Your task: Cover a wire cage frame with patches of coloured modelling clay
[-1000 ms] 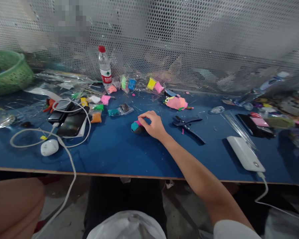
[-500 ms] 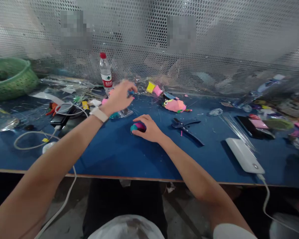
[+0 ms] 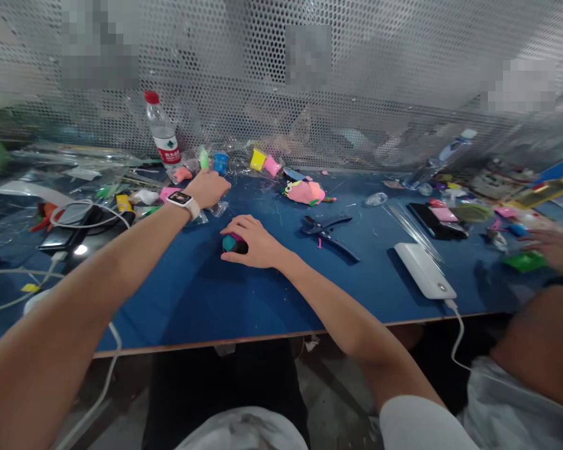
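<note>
My right hand point(image 3: 256, 242) lies curled over a small lump of teal, magenta and black clay point(image 3: 229, 244) on the blue table point(image 3: 244, 300). My left hand point(image 3: 210, 187), with a white watch point(image 3: 182, 200) on its wrist, reaches further back. Its fingers curl down among small clear bags of coloured clay point(image 3: 218, 209). What they grip is hidden under the hand.
A water bottle point(image 3: 162, 132) and more clay bags point(image 3: 259, 160) stand by the perforated screen. A pink clay figure point(image 3: 307, 191), black pliers point(image 3: 329, 229) and a white power bank point(image 3: 425, 271) lie to the right. Phones and cables point(image 3: 68, 232) lie left. Another person's hand point(image 3: 550, 247) works at far right.
My left arm came into view, reached toward the back, then dropped onto the bags near the watch-side pile. My right hand stayed on the clay lump. The view shifted right.
</note>
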A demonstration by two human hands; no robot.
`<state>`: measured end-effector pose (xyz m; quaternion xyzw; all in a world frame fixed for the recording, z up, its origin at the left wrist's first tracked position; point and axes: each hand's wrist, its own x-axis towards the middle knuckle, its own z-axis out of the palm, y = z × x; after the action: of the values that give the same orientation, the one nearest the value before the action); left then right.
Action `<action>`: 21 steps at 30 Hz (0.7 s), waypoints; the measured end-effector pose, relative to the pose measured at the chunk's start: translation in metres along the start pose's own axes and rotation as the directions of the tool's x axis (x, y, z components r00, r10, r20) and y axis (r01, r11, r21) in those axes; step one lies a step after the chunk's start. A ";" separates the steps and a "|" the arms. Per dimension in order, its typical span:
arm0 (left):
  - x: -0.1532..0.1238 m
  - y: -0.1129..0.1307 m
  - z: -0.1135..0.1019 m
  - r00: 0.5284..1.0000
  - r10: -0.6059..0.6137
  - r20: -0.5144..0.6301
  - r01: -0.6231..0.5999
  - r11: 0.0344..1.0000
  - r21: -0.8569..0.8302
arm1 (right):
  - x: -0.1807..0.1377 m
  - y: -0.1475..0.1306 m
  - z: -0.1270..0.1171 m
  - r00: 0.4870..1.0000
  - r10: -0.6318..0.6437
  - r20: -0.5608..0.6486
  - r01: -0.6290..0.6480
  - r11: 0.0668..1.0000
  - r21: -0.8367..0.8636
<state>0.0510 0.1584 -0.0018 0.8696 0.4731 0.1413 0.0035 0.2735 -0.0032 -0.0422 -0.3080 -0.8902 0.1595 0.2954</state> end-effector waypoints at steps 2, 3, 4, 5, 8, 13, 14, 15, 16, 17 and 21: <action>0.018 -0.001 0.001 0.992 -0.103 -0.077 0.096 0.991 -0.093 | 0.000 -0.001 -0.001 1.000 -0.014 0.002 0.014 1.000 -0.010; 0.026 -0.002 0.002 0.980 -0.154 -0.128 0.133 0.979 -0.152 | 0.000 -0.001 -0.002 1.000 -0.010 0.006 0.010 1.000 -0.017; 0.033 -0.003 0.003 0.956 -0.221 -0.195 0.170 0.953 -0.249 | 0.000 -0.001 -0.002 1.000 0.000 0.012 0.001 1.000 -0.025; 0.039 -0.002 0.003 0.902 -0.326 -0.284 0.188 0.888 -0.420 | 0.000 -0.001 -0.003 1.000 0.010 0.019 -0.009 0.999 -0.031; 0.052 0.003 0.005 0.770 -0.495 -0.402 0.125 0.735 -0.667 | 0.000 -0.001 -0.003 0.999 0.024 0.040 -0.023 0.999 -0.029; 0.051 0.026 0.010 0.579 -0.707 -0.406 -0.076 0.449 -0.890 | -0.003 -0.001 -0.004 0.998 0.028 0.055 -0.027 1.000 -0.014; 0.045 0.030 0.011 0.600 -0.691 -0.402 -0.066 0.458 -0.886 | -0.003 -0.001 -0.004 0.998 0.030 0.055 -0.029 1.000 -0.012; 0.038 0.034 0.013 0.634 -0.663 -0.399 -0.055 0.475 -0.878 | -0.003 -0.001 -0.003 0.998 0.032 0.057 -0.032 0.999 -0.013; 0.029 0.037 0.015 0.677 -0.620 -0.397 -0.042 0.506 -0.862 | -0.003 -0.002 -0.003 0.998 0.034 0.061 -0.033 0.999 -0.015; 0.018 0.040 0.017 0.714 -0.579 -0.394 -0.029 0.538 -0.843 | -0.003 -0.003 -0.003 0.997 0.034 0.067 -0.033 0.999 -0.020; -0.029 0.045 0.018 0.863 -0.375 -0.339 0.017 0.691 -0.722 | -0.003 -0.007 -0.004 0.996 0.028 0.086 -0.025 0.999 -0.031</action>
<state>0.0775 0.1121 -0.0195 0.6857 0.4636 0.5099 0.2344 0.2745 -0.0100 -0.0367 -0.3169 -0.9003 0.1634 0.2497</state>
